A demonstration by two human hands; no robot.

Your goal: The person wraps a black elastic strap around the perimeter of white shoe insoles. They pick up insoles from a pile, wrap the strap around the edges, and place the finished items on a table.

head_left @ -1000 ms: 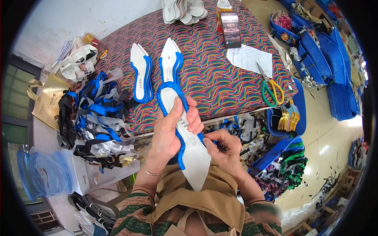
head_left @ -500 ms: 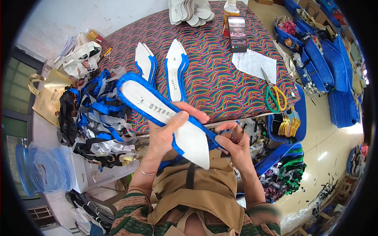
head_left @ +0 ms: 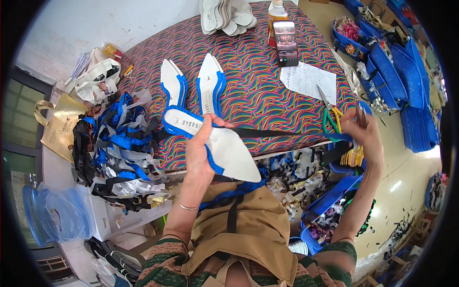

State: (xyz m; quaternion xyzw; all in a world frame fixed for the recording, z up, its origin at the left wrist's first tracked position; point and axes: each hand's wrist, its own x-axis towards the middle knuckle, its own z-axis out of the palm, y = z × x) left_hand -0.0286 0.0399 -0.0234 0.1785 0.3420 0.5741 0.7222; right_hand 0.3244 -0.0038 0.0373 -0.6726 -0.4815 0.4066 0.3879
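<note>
My left hand [head_left: 197, 148] is closed round a white pointed shoe insole [head_left: 232, 150] edged in glittery blue trim, tilted over the table's front edge. A strip of black-backed blue trim [head_left: 267, 133] stretches from the insole across to my right hand [head_left: 366, 136], raised at the right. That hand is smeared by motion, but its fingers are closed on the strip's far end. Something dark by its fingers is too blurred to name. Two more pairs of blue-edged insoles [head_left: 208, 79] lie on the table beyond. Beside my right hand are scissors [head_left: 326, 98] with green and yellow handles.
The table [head_left: 248, 52] has a wavy multicoloured cover. On it are a phone [head_left: 286, 43], a bottle [head_left: 277, 14], a paper sheet [head_left: 306, 81] and stacked insoles [head_left: 224, 16]. Tangled trim strips [head_left: 119, 153] hang at left. Blue bins [head_left: 387, 71] stand on the right.
My right hand has swung right and up from beside the insole, drawing the strip out long. My left hand has shifted its hold, and the insole has turned and moved slightly right.
</note>
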